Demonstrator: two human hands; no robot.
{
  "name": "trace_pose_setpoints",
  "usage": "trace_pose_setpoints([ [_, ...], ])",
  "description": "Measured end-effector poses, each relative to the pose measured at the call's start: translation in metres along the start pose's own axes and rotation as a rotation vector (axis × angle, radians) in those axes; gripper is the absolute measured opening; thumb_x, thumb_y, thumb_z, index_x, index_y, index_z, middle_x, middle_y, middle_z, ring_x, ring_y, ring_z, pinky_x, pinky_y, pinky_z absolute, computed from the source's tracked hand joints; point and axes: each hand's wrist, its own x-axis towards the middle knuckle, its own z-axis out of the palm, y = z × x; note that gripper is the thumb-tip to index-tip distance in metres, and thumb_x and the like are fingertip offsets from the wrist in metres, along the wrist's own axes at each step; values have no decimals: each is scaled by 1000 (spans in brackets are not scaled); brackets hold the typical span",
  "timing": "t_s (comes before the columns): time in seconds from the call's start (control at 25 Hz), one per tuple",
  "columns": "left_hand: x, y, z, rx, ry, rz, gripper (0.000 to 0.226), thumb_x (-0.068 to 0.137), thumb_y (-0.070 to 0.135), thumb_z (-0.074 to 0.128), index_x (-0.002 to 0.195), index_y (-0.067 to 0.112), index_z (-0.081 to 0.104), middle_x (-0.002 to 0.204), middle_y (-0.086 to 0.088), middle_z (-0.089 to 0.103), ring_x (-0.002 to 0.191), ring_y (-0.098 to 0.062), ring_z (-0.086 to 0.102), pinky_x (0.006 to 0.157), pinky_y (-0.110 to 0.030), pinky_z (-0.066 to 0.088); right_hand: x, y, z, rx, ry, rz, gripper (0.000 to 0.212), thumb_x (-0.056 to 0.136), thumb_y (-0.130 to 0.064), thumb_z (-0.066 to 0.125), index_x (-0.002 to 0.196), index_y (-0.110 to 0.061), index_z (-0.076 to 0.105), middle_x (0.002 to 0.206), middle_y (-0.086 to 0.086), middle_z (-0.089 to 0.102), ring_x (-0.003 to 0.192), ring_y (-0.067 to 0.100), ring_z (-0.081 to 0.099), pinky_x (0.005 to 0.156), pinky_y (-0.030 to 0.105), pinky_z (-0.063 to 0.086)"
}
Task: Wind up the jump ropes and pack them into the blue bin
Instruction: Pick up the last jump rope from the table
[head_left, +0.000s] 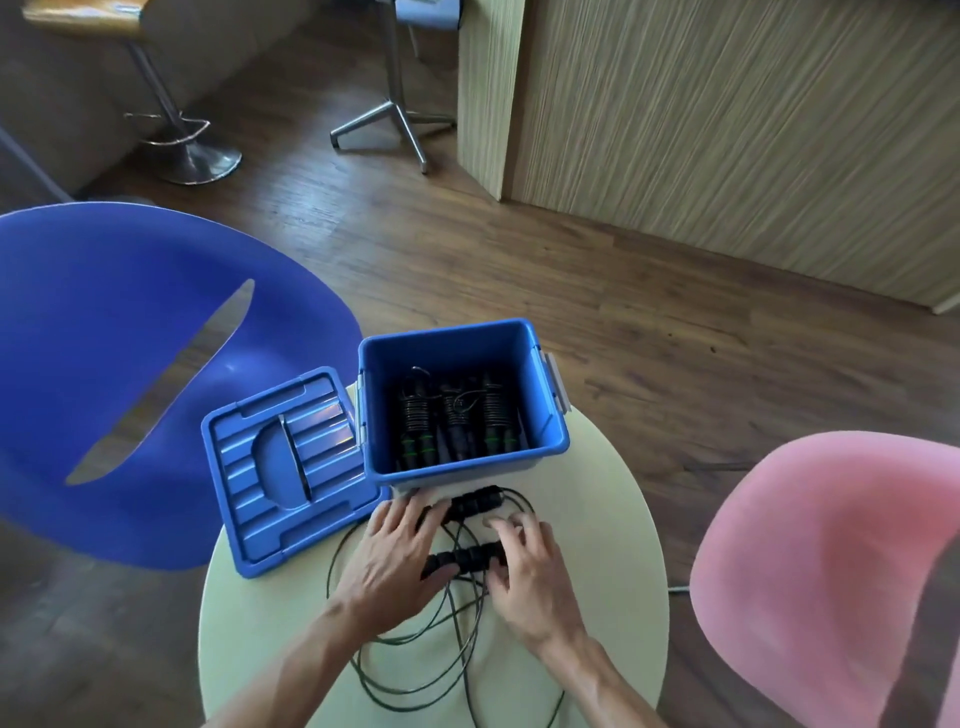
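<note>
An open blue bin stands at the far side of a small round pale table. Inside it lie several wound jump ropes with black handles and green rings. In front of the bin a loose jump rope sprawls over the table, its dark cord in wide loops. One black handle lies by the bin's front wall, the other handle lies between my hands. My left hand rests over the handles' left ends, fingers spread. My right hand curls its fingers on the nearer handle's right end.
The bin's blue lid lies flat on the table's left, hanging past the edge. A blue chair stands to the left, a pink chair to the right. Wood floor, stool legs and a wooden panel lie beyond.
</note>
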Motion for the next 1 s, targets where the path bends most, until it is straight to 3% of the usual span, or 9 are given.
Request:
trace_pose_setpoints([
  [0.12, -3, 5, 8, -8, -182, -135, 91, 79, 64, 57, 147, 12, 28, 137, -5, 46, 124, -25, 48, 102, -35, 42, -4, 3, 2, -51, -76, 46, 51, 80, -20, 69, 131, -22, 59, 123, 4, 51, 111, 25, 52, 87, 35, 53],
  [0.24, -2, 19, 11, -64, -165, -215, 73, 82, 44, 66, 140, 13, 35, 127, -4, 46, 112, -24, 49, 94, -31, 43, -11, -4, 8, 6, 86, 154, 37, 76, -16, 77, 110, -16, 64, 102, 5, 57, 86, 26, 58, 68, 33, 54],
  [0.32, -5, 30, 11, -127, -165, -269, 62, 80, 42, 69, 127, 13, 43, 116, -4, 49, 103, -24, 52, 86, -30, 45, -18, -9, 11, 168, 66, 280, 25, 90, -25, 69, 110, -17, 57, 93, 2, 60, 78, 24, 61, 63, 28, 47],
  [0.44, -16, 53, 13, -231, -174, -359, 57, 80, 48, 67, 118, 15, 43, 109, -3, 47, 96, -22, 54, 71, -27, 42, -29, -17, 16, 420, 31, 484, 35, 97, -41, 62, 117, -15, 49, 75, -2, 59, 65, 19, 56, 51, 20, 34],
  [0.56, -27, 75, 20, -476, -214, -363, 56, 78, 36, 72, 118, 9, 44, 106, -4, 48, 95, -23, 54, 71, -26, 43, -34, -28, 13, 567, 96, 561, 50, 93, -45, 67, 126, -16, 43, 93, -4, 61, 83, 17, 63, 59, 13, 38],
  [0.68, -33, 80, 24, -734, -305, -443, 69, 63, 41, 82, 116, 17, 46, 105, 6, 55, 89, -10, 59, 70, -23, 50, -37, -25, 10, 664, 92, 642, 54, 88, -43, 74, 125, -24, 39, 94, -6, 62, 89, 16, 68, 60, 9, 43],
  [0.76, -38, 82, 28, -794, -339, -371, 72, 63, 36, 85, 121, 17, 46, 110, 10, 58, 95, -4, 59, 77, -16, 51, -38, -22, 13, 673, 92, 664, 50, 84, -42, 77, 116, -20, 47, 97, -5, 67, 91, 17, 69, 63, 12, 47],
  [0.88, -47, 85, 25, -777, -407, -213, 65, 74, 17, 79, 129, 16, 45, 115, 12, 51, 105, -3, 50, 81, 1, 35, -41, -17, 14, 610, 10, 690, 47, 83, -41, 75, 115, -20, 47, 99, -7, 64, 89, 17, 66, 66, 24, 47],
  [1.0, -52, 67, 27, -581, -382, -45, 43, 79, 9, 71, 117, 23, 56, 116, 12, 51, 107, -6, 51, 88, -9, 41, -48, 3, 6, 587, -124, 619, 46, 76, -41, 79, 111, -24, 54, 98, -10, 66, 87, 15, 64, 68, 23, 45],
])
